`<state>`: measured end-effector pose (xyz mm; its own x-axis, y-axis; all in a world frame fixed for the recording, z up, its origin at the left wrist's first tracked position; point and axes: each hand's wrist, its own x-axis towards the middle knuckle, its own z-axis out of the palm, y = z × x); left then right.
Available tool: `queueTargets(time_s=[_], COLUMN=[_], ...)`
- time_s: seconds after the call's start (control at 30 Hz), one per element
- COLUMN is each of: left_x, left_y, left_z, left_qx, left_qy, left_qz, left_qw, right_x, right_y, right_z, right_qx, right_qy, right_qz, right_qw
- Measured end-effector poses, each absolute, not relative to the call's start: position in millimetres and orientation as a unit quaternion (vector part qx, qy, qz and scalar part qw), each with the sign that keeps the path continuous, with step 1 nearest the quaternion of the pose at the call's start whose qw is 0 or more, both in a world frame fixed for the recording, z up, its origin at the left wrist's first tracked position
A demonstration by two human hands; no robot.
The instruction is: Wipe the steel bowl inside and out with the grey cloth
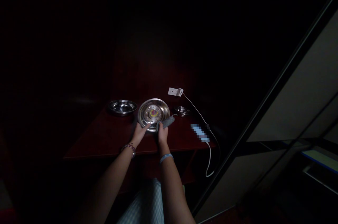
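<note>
1. The left hand (139, 134) is pinching the dish (143, 112) at its seven-o'clock rim; the right hand (163, 134) is clasping a grey cloth (168, 122) against five o'clock.
2. The dish is tilting its inside toward six o'clock, over the tabletop (105, 141), a bowl (123, 108) sitting at nine.
3. Its shiny metal is probably feeling light, stiff and slippery, the rim offering the surest hold.
4. A yellow-and-red label (154, 113) is marking its centre, the writing showing too small to read.
</note>
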<state>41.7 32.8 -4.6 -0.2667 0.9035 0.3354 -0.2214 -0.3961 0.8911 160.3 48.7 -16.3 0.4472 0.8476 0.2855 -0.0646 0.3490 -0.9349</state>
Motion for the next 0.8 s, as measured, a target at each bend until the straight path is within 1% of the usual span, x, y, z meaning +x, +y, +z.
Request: queueTargets(time_s=[0.27, 0.4, 0.6, 0.8], left_x=[39.8, 36.0, 33.8, 40.1], left_y=[35.3, 35.0, 32.5, 34.4], left_z=[-9.8, -8.8, -4.3, -5.2], left_qx=[0.462, 0.414, 0.377, 0.421], left_qy=[0.409, 0.437, 0.421, 0.395], left_qz=[0.679, 0.69, 0.736, 0.719], left_qw=[0.397, 0.403, 0.372, 0.387], right_x=[160.7, 159.6, 160.3, 161.9], right_y=[49.4, 51.6, 53.8, 52.1], right_z=[-17.5, -18.0, -19.8, -19.8], right_qx=[-0.474, -0.475, -0.495, -0.479], right_qy=[-0.416, -0.418, -0.418, -0.407], right_qz=[0.322, 0.326, 0.32, 0.322], right_qw=[0.706, 0.702, 0.691, 0.708])
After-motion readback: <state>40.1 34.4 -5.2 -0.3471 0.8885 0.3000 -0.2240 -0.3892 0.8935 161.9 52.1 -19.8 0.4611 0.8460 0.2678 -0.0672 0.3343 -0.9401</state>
